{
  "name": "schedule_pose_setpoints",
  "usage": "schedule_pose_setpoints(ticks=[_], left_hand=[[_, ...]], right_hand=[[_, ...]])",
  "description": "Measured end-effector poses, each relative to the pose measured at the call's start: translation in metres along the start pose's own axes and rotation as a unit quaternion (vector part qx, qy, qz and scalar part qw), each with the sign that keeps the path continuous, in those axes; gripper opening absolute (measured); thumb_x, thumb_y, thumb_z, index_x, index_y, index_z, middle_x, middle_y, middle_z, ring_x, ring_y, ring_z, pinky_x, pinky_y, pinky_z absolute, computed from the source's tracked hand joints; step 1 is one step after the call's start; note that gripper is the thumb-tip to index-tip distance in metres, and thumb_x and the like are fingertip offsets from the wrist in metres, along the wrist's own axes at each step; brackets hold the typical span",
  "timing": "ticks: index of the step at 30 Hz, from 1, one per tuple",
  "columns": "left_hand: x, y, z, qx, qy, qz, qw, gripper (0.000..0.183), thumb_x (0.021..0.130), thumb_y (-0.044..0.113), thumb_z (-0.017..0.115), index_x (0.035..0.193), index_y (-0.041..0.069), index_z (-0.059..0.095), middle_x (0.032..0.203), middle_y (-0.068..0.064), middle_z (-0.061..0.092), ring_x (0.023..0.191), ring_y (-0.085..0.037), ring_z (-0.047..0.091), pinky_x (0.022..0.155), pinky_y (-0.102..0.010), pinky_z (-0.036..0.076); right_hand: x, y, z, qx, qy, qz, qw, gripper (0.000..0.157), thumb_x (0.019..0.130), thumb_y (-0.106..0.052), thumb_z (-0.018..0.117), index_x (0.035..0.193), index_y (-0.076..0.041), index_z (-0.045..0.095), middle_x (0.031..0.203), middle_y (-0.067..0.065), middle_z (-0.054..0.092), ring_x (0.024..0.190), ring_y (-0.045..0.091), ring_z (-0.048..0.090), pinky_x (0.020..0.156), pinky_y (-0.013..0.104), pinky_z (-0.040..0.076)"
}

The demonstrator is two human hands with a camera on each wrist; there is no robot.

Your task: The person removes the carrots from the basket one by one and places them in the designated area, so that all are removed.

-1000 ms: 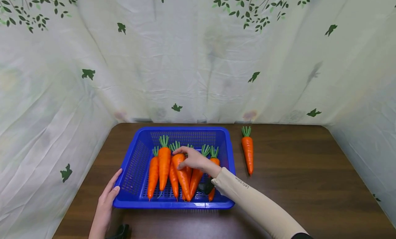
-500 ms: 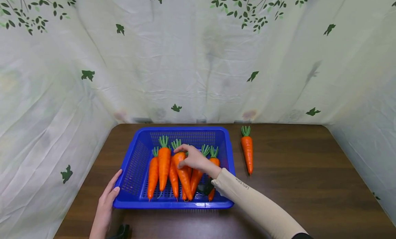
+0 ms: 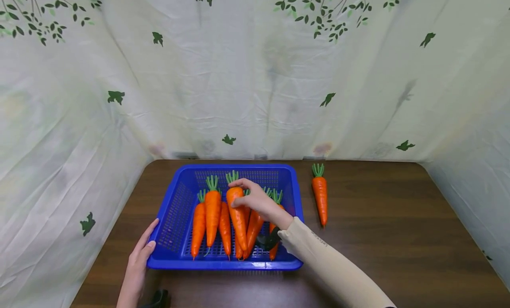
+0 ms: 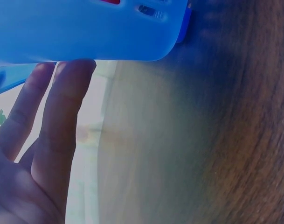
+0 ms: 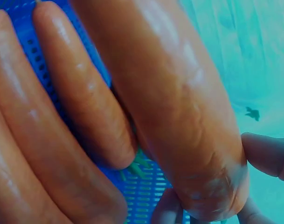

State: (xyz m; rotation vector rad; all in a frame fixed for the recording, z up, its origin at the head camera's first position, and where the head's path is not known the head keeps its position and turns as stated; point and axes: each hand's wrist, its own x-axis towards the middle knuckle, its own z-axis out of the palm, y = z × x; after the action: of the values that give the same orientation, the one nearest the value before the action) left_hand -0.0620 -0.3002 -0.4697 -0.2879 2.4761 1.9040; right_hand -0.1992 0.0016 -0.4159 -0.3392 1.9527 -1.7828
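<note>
My right hand (image 3: 256, 202) pinches an orange carrot (image 3: 238, 217) near its leafy top, thumb on one side and fingers on the other. In the right wrist view this carrot (image 5: 174, 102) fills the middle, between the fingertips. Its top end is raised above the other carrots (image 3: 213, 215) in the blue basket (image 3: 296, 197), and its tip points down toward the front wall. My left hand (image 3: 137, 259) touches the basket's left side near the front corner. The left wrist view shows its fingers (image 4: 62, 107) nearly straight, with the tips against the basket's outer wall.
A single carrot (image 3: 320, 197) lies on the brown table (image 3: 382, 228) to the right of the basket. Pale leaf-patterned cloth (image 3: 255, 78) hangs behind the table and along both sides. The dark wrist strap (image 3: 268, 240) of my right arm hangs over the basket's carrots.
My right hand has lifted the top of the pinched carrot up and slightly right, away from the carrots around it. My left hand has stayed at the basket's side.
</note>
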Motion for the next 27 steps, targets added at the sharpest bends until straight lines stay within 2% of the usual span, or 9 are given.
schedule_pose_setpoints(ticks=[4,7,12,17,22,27], left_hand=[[-0.001,-0.001,0.0,-0.007,0.002,0.01,0.9999,0.048,0.104,0.032,0.034,0.152,0.024,0.029,0.155,-0.013,0.02,0.132,-0.023,0.03,0.084,-0.01,0.035],[-0.001,-0.002,0.0,-0.011,0.003,0.017,0.9998,0.048,0.104,0.031,0.034,0.152,0.024,0.029,0.155,-0.011,0.021,0.13,-0.016,0.032,0.084,-0.01,0.035],[-0.001,-0.003,0.0,-0.016,0.006,0.023,0.9996,0.048,0.104,0.031,0.034,0.151,0.023,0.03,0.155,-0.008,0.023,0.128,-0.012,0.033,0.085,-0.01,0.035],[-0.001,-0.005,0.001,-0.031,0.005,0.037,0.9988,0.047,0.105,0.028,0.034,0.151,0.021,0.03,0.154,-0.005,0.025,0.125,-0.003,0.034,0.087,-0.011,0.034],[-0.002,-0.006,0.002,-0.038,0.001,0.044,0.9983,0.047,0.105,0.027,0.034,0.151,0.019,0.03,0.154,-0.006,0.024,0.123,-0.001,0.035,0.087,-0.011,0.034],[-0.001,-0.006,0.001,-0.037,0.001,0.041,0.9985,0.047,0.105,0.028,0.033,0.151,0.02,0.03,0.154,-0.009,0.023,0.124,-0.002,0.035,0.087,-0.01,0.035]], right_hand=[[-0.001,-0.004,-0.004,0.03,-0.008,-0.002,1.0,0.049,0.082,-0.002,0.068,0.128,-0.01,0.056,0.122,0.011,0.051,0.087,0.022,0.058,0.071,0.035,0.05],[-0.005,-0.01,-0.007,0.051,-0.014,-0.006,0.999,0.049,0.084,-0.002,0.066,0.131,-0.009,0.053,0.125,0.012,0.049,0.091,0.023,0.058,0.075,0.037,0.05],[-0.012,-0.021,-0.013,0.082,-0.018,-0.019,0.996,0.048,0.086,-0.001,0.064,0.132,-0.009,0.052,0.127,0.014,0.046,0.094,0.026,0.058,0.081,0.041,0.049],[-0.018,-0.027,-0.021,0.102,-0.015,-0.035,0.994,0.05,0.085,0.001,0.063,0.133,-0.008,0.051,0.128,0.014,0.048,0.091,0.024,0.058,0.077,0.036,0.049],[-0.023,-0.029,-0.03,0.097,-0.012,-0.043,0.994,0.052,0.085,0.0,0.063,0.135,-0.007,0.049,0.131,0.014,0.047,0.092,0.024,0.058,0.077,0.034,0.049],[-0.029,-0.031,-0.04,0.102,-0.014,-0.052,0.993,0.052,0.086,-0.002,0.064,0.136,-0.006,0.048,0.133,0.016,0.044,0.097,0.027,0.059,0.081,0.037,0.049]])
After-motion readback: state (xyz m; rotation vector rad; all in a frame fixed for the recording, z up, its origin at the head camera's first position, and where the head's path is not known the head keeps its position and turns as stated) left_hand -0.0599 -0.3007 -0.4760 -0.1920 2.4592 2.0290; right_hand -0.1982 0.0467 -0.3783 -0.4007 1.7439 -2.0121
